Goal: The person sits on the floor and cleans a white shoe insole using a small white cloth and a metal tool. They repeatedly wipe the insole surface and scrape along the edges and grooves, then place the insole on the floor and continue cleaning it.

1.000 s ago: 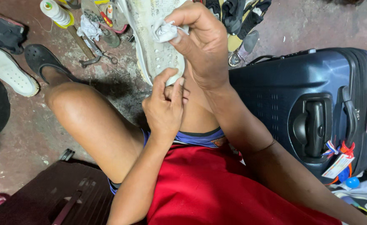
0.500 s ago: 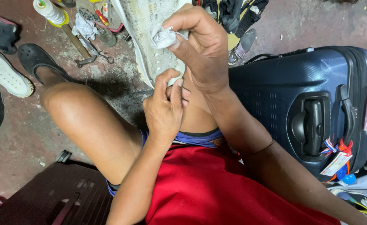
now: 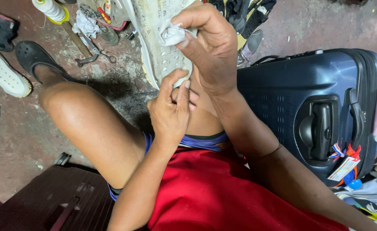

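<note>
A dirty white shoe (image 3: 158, 47) lies sole-up on my right knee, its toe pointing away from me. My right hand (image 3: 212, 47) pinches a small crumpled white cloth (image 3: 171, 33) and presses it onto the studded sole. My left hand (image 3: 171, 111) grips the heel end of the shoe, thumb and forefinger on the sole's edge. My left knee (image 3: 75, 111) sticks out to the left.
A dark blue hard suitcase (image 3: 308, 107) lies close on the right. On the stained floor at the top left lie a thread spool (image 3: 49, 8), pliers (image 3: 92, 53), a rag, a black clog (image 3: 34, 57) and a white shoe (image 3: 2, 70). A dark wooden stool (image 3: 51, 201) sits at the bottom left.
The cloth in my right hand has shifted slightly on the sole. My left hand stays on the heel. The view has drifted a little.
</note>
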